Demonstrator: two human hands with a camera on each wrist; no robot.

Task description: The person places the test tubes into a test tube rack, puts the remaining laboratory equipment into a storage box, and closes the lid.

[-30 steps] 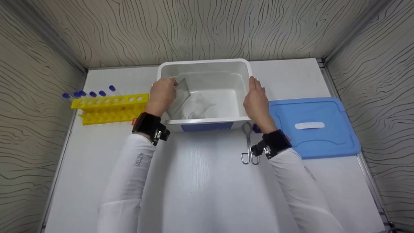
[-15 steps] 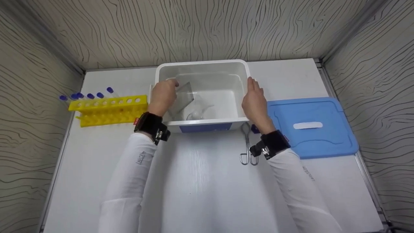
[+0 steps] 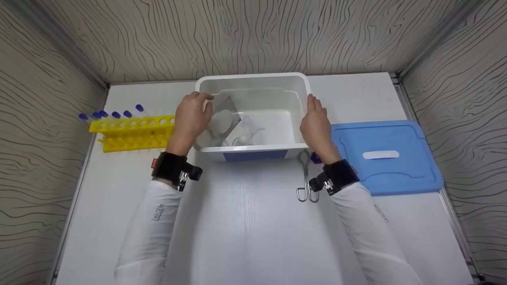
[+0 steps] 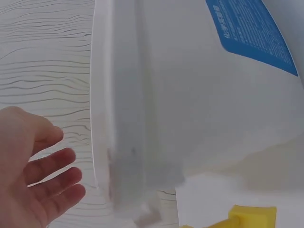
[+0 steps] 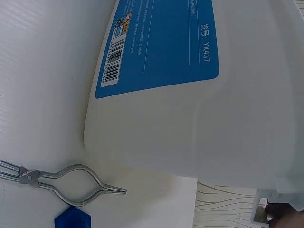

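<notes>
White tub (image 3: 253, 85) sits mid-bench, toward the far side, lid off. Blue lid (image 3: 386, 156) lies flat on the bench (image 3: 245, 229) to the right, apart from the tub.

Left hand (image 3: 191, 118) is at the tub's left wall, fingers up by the rim. Wrist view shows the fingers (image 4: 45, 183) fairly straight and spread, just beside the wall; can't tell if they actually touch. Head view puts a clear sheet (image 3: 222, 118) right by that hand, leaning inside the tub's left part, but whether the thumb pinches it isn't clear. So: loose, not clenched, grip on sheet uncertain.

Right hand (image 3: 317, 124) lies flat along the tub's right wall, fingers straight, pressed to or v. near the plastic. Holding nothing else.

Inside the tub, near-left of centre, some clear glassware (image 3: 247, 136), prob. a flask or funnel; too see-through to name.

Metal tongs (image 3: 305, 178) lie on the bench just near the tub's right near corner, by the right wrist, untouched. A small blue bit (image 5: 72, 219) sits by their tip.

Yellow rack (image 3: 132, 132) w/ blue-capped tubes (image 3: 115, 114) stands left of the tub, tubes seated at its far side.

My read: tub opened and loaded w/ glass, both hands steadying it; tongs, lid not yet used.
</notes>
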